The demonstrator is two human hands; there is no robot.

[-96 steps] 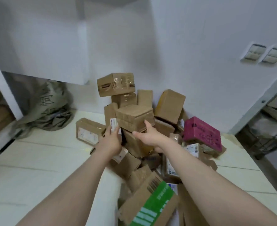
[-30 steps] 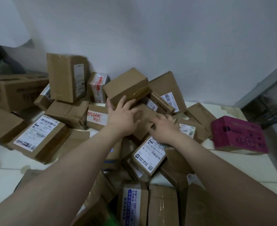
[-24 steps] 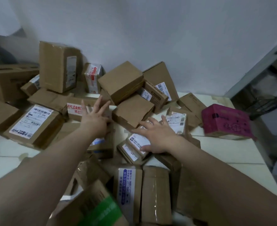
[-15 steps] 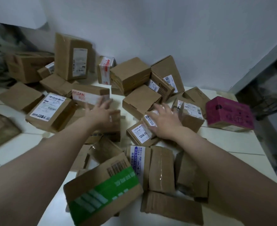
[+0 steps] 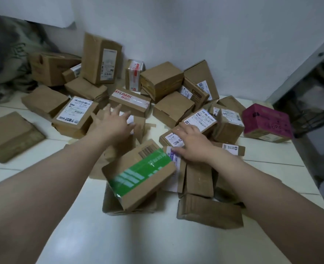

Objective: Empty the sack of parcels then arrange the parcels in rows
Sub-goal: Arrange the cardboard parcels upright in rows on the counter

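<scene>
Several brown cardboard parcels lie scattered on the pale tiled floor (image 5: 271, 174) against a white wall. My left hand (image 5: 113, 124) is spread flat over a brown parcel (image 5: 140, 124) in the middle of the heap, fingers straight. My right hand (image 5: 192, 143) lies flat with straight fingers on a small labelled parcel (image 5: 171, 139). A box with green tape (image 5: 140, 174) sits tilted just in front of both hands. A tall box (image 5: 101, 59) stands upright at the back. The grey-green sack (image 5: 9, 54) lies crumpled at the far left.
A magenta box (image 5: 267, 121) sits apart at the right, near a grey door frame (image 5: 300, 67). A flat brown parcel (image 5: 9, 135) lies alone at the left. Bare floor shows in the foreground and at the right.
The stacked heap has been spread out flat across the floor. Both hands have drawn back toward me, and the green-taped box has come nearer the middle of the view.
</scene>
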